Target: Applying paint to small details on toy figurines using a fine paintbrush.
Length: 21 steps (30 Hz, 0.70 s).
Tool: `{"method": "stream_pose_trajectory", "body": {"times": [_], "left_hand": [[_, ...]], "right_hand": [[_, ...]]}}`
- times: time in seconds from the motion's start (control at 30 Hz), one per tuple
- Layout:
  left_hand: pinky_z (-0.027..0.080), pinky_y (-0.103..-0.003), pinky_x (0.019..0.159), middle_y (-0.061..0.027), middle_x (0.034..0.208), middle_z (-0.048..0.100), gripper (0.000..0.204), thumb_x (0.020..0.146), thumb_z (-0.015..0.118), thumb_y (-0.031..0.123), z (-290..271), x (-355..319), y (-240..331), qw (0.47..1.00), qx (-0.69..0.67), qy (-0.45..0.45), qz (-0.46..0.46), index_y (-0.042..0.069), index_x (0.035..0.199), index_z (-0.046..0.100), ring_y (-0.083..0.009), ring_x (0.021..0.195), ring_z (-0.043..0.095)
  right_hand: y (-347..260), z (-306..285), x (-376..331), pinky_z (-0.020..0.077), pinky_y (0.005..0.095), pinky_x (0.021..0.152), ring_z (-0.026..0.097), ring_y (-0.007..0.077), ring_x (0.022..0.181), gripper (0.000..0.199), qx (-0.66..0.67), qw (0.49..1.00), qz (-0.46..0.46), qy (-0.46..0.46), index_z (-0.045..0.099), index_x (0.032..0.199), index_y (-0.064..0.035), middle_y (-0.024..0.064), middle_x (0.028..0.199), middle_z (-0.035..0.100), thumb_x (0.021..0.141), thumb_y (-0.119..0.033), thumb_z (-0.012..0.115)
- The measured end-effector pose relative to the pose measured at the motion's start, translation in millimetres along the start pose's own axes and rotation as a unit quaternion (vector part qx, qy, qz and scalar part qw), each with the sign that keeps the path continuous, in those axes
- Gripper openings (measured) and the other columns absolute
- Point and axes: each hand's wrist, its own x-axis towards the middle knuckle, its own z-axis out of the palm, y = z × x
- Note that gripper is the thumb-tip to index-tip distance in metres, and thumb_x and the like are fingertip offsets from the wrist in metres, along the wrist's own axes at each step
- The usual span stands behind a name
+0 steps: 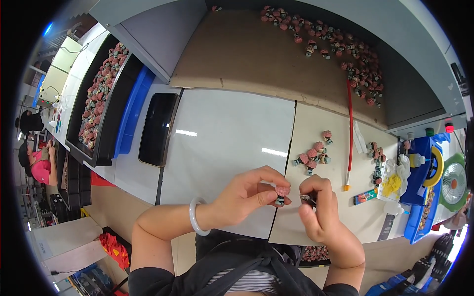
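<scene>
Between the thumb and fingers of my left hand (247,192) is a small figurine (281,195) with bumpy pink hair and a dark, grey-green body, held upright. My right hand (318,207) is just to its right, apart from the figurine. Its fingers are curled round a small dark object (308,198) with a metallic glint, mostly hidden by them. Beyond my hands a loose cluster of similar figurines (312,157) lies on the table.
A red-handled brush (350,138) lies right of the cluster. Many figurines (353,54) are heaped on the brown shelf floor (237,54). A phone (159,129) and a black tray (101,153) of figurines are leftward. At right are a blue bin (414,192) and a green fan (453,182).
</scene>
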Motion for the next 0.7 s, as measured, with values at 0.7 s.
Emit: {"method": "stream_pose_trajectory", "body": {"times": [0.7], "left_hand": [[0.05, -0.032, 0.079, -0.0127, 0.106, 0.054, 0.039, 0.072, 0.066, -0.005, -1.1, -2.0, 2.0, 0.992, 0.108, -0.016, 0.067, 0.002, 0.108, 0.054, -0.0193, 0.093, 0.057]], "right_hand": [[1.3, -1.3, 2.3, 0.0374, 0.0334, 0.041, 0.048, 0.0261, 0.046, 0.031, -0.177, 0.98, -0.013, -0.094, 0.049, 0.07, -0.0059, 0.0064, 0.053, 0.047, 0.074, -0.032, 0.064]]}}
